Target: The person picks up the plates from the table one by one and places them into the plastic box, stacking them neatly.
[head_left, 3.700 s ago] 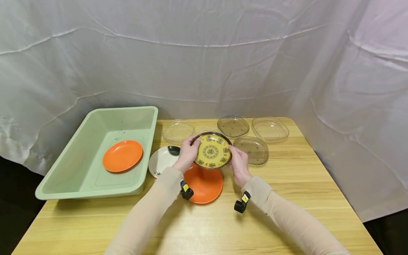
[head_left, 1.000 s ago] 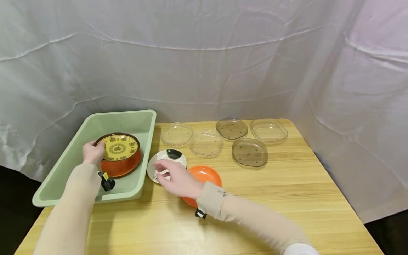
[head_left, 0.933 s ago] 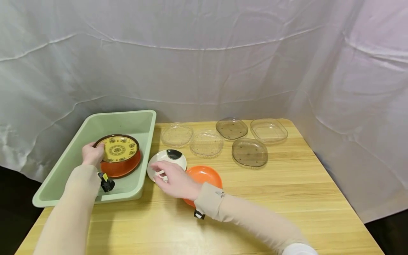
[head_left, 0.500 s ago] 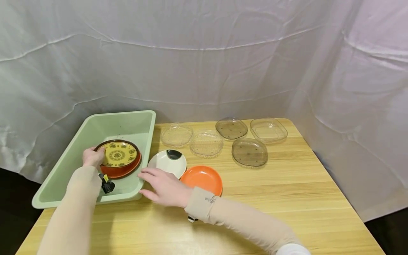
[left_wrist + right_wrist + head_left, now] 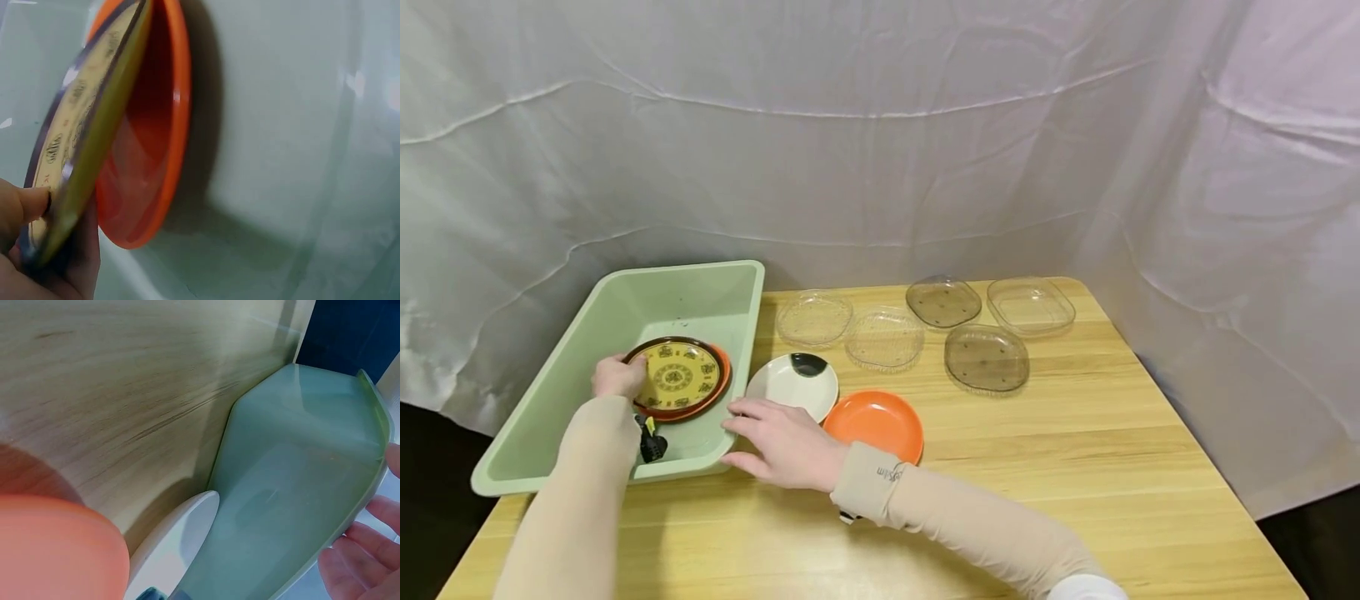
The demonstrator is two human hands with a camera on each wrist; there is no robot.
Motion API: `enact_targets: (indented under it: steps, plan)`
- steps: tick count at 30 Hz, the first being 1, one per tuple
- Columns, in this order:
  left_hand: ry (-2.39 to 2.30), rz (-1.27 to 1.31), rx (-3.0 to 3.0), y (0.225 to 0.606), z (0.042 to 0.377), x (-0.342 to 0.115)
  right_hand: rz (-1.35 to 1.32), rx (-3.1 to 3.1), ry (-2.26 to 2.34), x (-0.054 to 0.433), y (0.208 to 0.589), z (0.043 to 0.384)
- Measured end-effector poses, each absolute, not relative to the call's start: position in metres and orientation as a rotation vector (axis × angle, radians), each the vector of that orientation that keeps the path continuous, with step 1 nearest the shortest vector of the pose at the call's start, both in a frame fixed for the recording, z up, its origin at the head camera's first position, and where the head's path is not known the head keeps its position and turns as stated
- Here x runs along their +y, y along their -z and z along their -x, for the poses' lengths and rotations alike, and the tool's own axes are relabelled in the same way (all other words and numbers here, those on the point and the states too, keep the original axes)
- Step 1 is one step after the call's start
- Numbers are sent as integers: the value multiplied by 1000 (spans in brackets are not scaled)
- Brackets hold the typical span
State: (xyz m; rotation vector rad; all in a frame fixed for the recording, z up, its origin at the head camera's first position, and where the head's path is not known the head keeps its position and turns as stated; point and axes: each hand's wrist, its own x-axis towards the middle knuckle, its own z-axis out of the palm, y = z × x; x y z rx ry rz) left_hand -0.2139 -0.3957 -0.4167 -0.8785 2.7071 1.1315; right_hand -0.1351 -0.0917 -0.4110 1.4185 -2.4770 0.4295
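Note:
In the head view my left hand (image 5: pixel 617 377) pinches the left edge of a yellow patterned plate (image 5: pixel 673 377) with a dark brown rim. Below it an orange plate (image 5: pixel 725 382) lies in the green tub (image 5: pixel 550 400), mostly covered from above. The left wrist view shows the yellow plate (image 5: pixel 81 125) tilted, its near side raised over the orange plate (image 5: pixel 134 200), thumb on its face and fingers underneath. My right hand (image 5: pixel 786 442) rests at the tub's front right corner, and its fingers (image 5: pixel 362 553) lie loosely extended along the rim in the right wrist view.
Right of the tub, a white plate with a black patch (image 5: pixel 793 387) and another orange plate (image 5: pixel 880 421) lie on the wooden table (image 5: pixel 1075 467). Behind them are several clear and brown see-through dishes (image 5: pixel 987 358). A pale curtain (image 5: pixel 880 167) hangs at the back.
The yellow plate went from both hands above the table into the tub, held by the left hand alone, and sank onto the orange plate. The right hand moved left to the tub's corner.

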Motion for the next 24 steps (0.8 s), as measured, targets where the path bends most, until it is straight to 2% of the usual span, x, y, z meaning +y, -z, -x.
enact_targets:
  steps: [12, 24]
  plan:
    - [-842, 877, 2775, 422, 219, -403, -1427, -2473, -419, -91, 409, 137]
    - [-660, 750, 2711, 429, 220, -409, -1434, -2477, -440, -91, 410, 136]
